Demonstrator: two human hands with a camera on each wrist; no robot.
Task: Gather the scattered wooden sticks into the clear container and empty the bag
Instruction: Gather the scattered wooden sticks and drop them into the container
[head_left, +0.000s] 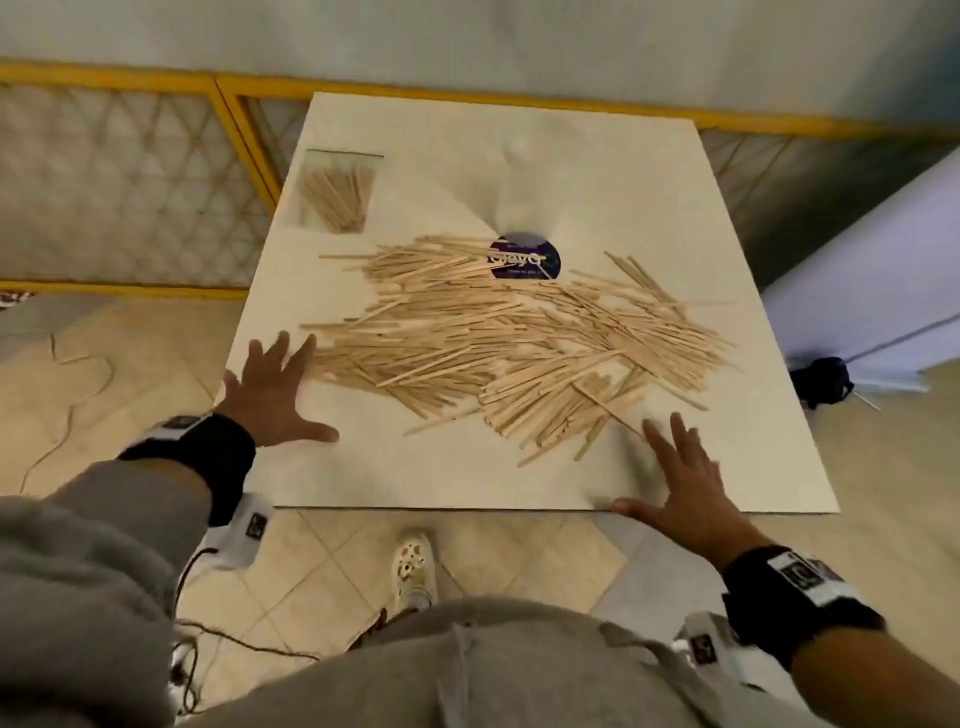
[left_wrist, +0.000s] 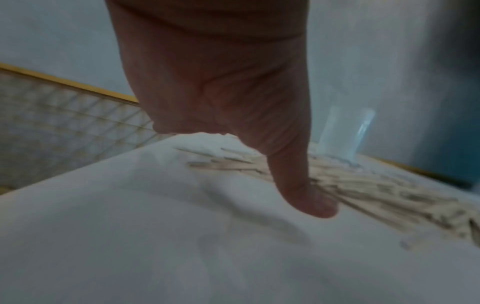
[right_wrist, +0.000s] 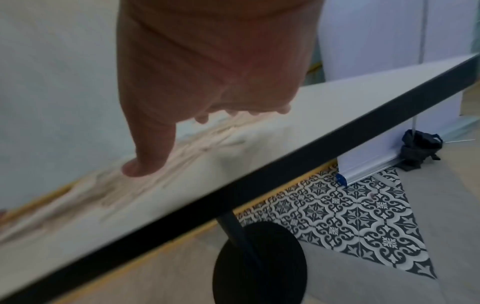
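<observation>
A wide heap of thin wooden sticks (head_left: 519, 343) covers the middle of the white table (head_left: 597, 171). The clear container (head_left: 524, 257) stands at the heap's far edge, seen from above with a dark purple label at its bottom; in the left wrist view the container (left_wrist: 342, 133) rises behind the sticks (left_wrist: 376, 191). A clear bag (head_left: 337, 195) holding more sticks lies at the far left. My left hand (head_left: 280, 379) is spread flat at the heap's left edge. My right hand (head_left: 675, 467) is spread flat at the heap's near right edge. Neither holds anything.
A yellow-framed mesh fence (head_left: 130, 182) runs behind and left of the table. A white banner stand (head_left: 872, 291) and a black bag (head_left: 821, 382) are on the floor at right. The table's black pedestal base (right_wrist: 259, 263) is below its front edge. Cables (head_left: 208, 623) lie by my foot.
</observation>
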